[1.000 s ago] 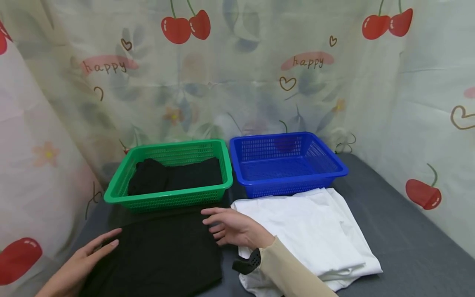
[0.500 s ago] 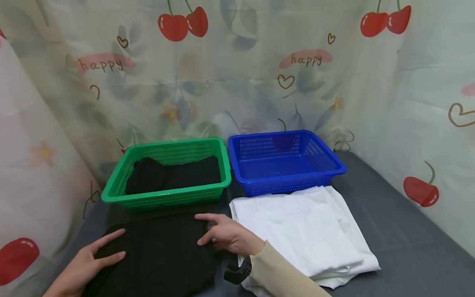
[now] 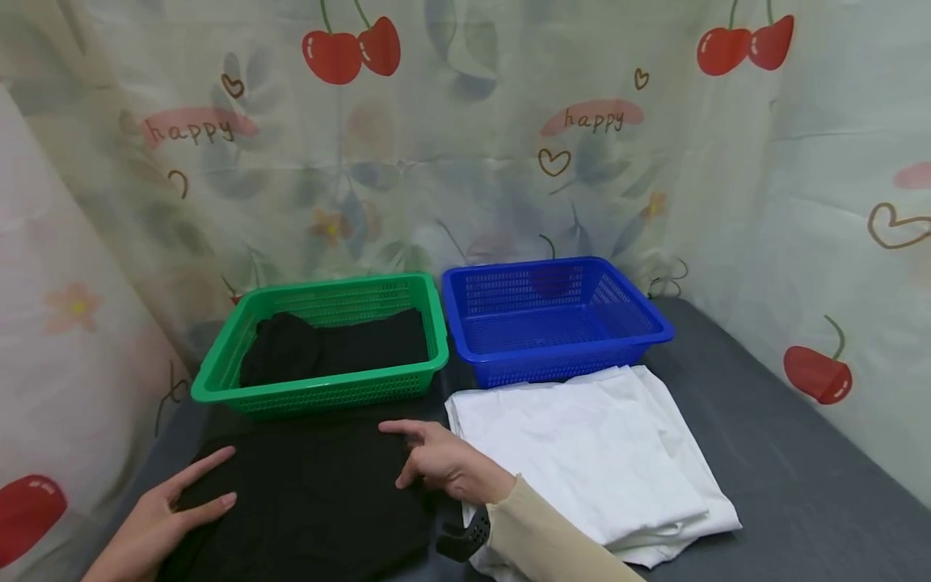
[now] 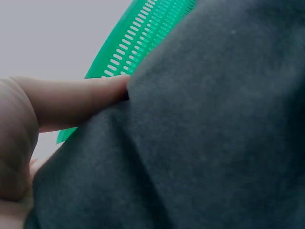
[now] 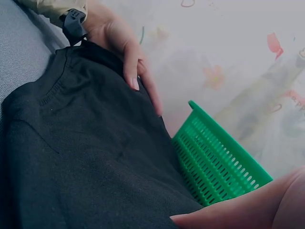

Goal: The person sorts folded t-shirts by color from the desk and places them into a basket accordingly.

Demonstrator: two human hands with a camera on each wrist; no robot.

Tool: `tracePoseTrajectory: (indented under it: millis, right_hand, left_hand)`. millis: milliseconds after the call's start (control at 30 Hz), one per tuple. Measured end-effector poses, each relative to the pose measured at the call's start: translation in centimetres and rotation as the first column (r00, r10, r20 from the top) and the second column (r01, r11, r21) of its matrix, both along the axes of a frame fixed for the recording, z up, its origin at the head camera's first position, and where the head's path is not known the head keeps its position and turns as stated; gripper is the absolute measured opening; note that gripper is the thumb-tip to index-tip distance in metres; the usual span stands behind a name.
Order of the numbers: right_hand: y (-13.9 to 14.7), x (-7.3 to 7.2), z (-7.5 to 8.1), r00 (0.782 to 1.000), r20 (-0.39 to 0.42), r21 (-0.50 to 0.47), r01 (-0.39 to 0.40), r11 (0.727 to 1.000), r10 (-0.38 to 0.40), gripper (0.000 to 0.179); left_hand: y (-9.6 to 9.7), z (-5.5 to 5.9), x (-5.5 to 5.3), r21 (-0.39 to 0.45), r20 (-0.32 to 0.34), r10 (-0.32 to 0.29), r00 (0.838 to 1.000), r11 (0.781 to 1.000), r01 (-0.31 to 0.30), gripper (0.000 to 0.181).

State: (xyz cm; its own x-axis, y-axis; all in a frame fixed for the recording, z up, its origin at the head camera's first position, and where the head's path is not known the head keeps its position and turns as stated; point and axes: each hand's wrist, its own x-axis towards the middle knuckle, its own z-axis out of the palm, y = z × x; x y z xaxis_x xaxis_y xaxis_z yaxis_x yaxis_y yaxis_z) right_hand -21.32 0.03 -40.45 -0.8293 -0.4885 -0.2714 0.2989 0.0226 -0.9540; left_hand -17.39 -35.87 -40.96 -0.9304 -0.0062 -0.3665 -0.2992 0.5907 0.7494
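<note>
A folded black garment (image 3: 305,501) lies on the table in front of the green basket. My left hand (image 3: 163,513) grips its left edge, thumb on top and the index finger reaching along the side. At the opposite edge, my right hand (image 3: 444,465) holds the cloth with the index finger extended and the other fingers curled under, partly hidden. The left wrist view shows a finger over the rim of the dark cloth (image 4: 205,124). In the right wrist view the garment (image 5: 95,143) shows a stitched band, with the left hand (image 5: 125,50) at its far side.
Behind the garment stands the green basket (image 3: 320,389) with folded black clothes (image 3: 371,343) inside. A blue basket (image 3: 560,353) stands right of it. Folded white cloth (image 3: 582,453) lies in front of the blue basket on the dark table (image 3: 785,485). Printed curtains (image 3: 465,186) surround the table.
My right hand has come down from open, spread fingers onto the garment's right edge. The left hand's thumb has moved farther from its index finger, over the cloth. The view has shifted slightly.
</note>
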Motion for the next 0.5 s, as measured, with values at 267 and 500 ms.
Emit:
tracePoseTrajectory:
  millis: [267,500]
  right_hand:
    - [0.06,-0.06,-0.30,1.000,-0.016,0.007,0.018,1.000,-0.017,0.080]
    - [0.28,-0.22,-0.25,0.999,-0.030,0.023,0.019,1.000,-0.019,0.079]
  left_hand:
    - [-0.04,0.21,0.15,-0.044,0.003,-0.008,1.000,0.999,0.008,0.100]
    - [-0.13,0.20,0.08,-0.057,-0.008,-0.011,1.000,0.998,0.010,0.098]
